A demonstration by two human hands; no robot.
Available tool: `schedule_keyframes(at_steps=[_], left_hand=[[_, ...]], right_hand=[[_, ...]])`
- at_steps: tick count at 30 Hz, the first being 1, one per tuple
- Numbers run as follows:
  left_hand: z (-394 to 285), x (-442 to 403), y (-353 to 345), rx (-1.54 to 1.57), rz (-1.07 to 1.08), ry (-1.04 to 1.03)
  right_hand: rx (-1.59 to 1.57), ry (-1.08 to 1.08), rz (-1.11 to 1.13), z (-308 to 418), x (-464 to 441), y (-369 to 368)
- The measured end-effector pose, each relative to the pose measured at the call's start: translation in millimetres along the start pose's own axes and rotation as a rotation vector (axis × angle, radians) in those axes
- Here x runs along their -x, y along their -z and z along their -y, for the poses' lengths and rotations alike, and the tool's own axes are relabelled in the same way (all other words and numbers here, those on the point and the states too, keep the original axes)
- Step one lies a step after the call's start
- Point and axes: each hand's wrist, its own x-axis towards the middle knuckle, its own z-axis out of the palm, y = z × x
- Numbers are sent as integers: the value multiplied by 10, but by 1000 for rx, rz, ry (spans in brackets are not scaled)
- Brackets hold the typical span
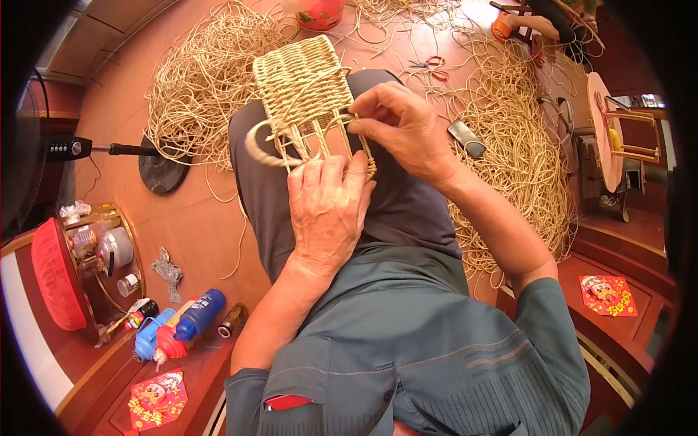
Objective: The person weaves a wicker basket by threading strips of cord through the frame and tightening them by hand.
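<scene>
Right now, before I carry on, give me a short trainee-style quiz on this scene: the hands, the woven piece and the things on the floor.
1. Multiple choice: where do the scissors lie?
A) On the person's lap
B) On the floor
C) On the shirt pocket
2. True or false: the left hand is on the handles of the scissors.
3. Fill in the blank: the hand nearer the dark phone-like object is the ____ hand.

Key:
1. B.
2. False; it is at the loose strands of the woven piece.
3. Right.
</scene>
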Motion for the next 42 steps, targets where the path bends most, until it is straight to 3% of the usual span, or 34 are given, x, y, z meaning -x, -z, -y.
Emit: schedule_keyframes(at_steps=[1, 4, 5, 9, 12, 16, 19, 22, 28, 32, 35, 38, 42], left_hand=[[-6, -23, 19, 21, 16, 13], [-14, -33, 100, 128, 79, 48], [-36, -7, 115, 146, 75, 57], [-114, 74, 184, 171, 89, 70], [-120, 89, 172, 167, 98, 82], [-147, 98, 144, 151, 54, 85], [-172, 101, 143, 143, 33, 90], [-225, 100, 181, 108, -36, 70], [-289, -31, 54, 113, -26, 24], [-298, -169, -228, 57, -28, -38], [-328, -215, -316, -8, -32, -63], [-312, -209, -360, 2, -87, -86], [-268, -174, -360, 27, -136, -90]], right_hand=[[183, 86, -15, 23, 26, 15], [-125, -368, 78, 70, 191, 63], [-188, -408, 131, 120, 251, 82], [-437, -378, 310, -32, 435, 130], [-530, -356, 313, -134, 500, 134], [-604, -426, 237, -106, 585, 109], [-942, -575, 126, -20, 640, 118], [-1049, -629, 127, 11, 670, 153], [-1152, -623, 111, -47, 724, 353], [-837, -674, -115, -144, 771, 839], [-827, -668, -123, -447, 914, 1323], [-744, -684, -295, -639, 1012, 1732], [-598, -724, -832, -1336, 1311, 2748]])
